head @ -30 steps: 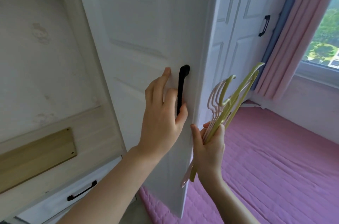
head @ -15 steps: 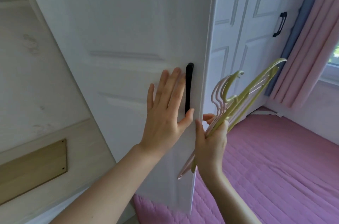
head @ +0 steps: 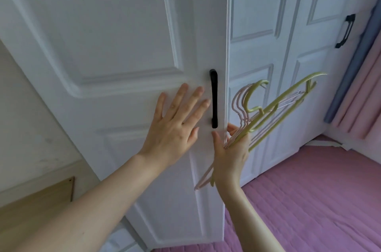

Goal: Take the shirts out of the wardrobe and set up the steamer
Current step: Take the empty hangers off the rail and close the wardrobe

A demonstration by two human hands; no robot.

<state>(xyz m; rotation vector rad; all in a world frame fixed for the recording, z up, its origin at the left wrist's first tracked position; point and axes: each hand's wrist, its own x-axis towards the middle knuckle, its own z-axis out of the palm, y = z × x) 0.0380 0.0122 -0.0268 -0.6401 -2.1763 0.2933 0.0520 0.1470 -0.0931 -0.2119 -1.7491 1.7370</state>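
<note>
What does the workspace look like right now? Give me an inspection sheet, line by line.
Surface: pink quilted bed cover at lower right, nothing lying on the part that shows.
Job's things: white wardrobe door with a black handle; bunch of empty green and pink hangers; no shirts or steamer seen.
Clutter: nothing seen.
Hands: left hand flat on the door beside the handle, fingers straight; right hand grips the hangers.
Cables: nothing seen.
Surroundings: more white doors to the right, one with a second black handle; blue and pink curtains at far right; pale wall with a wooden panel at left.
</note>
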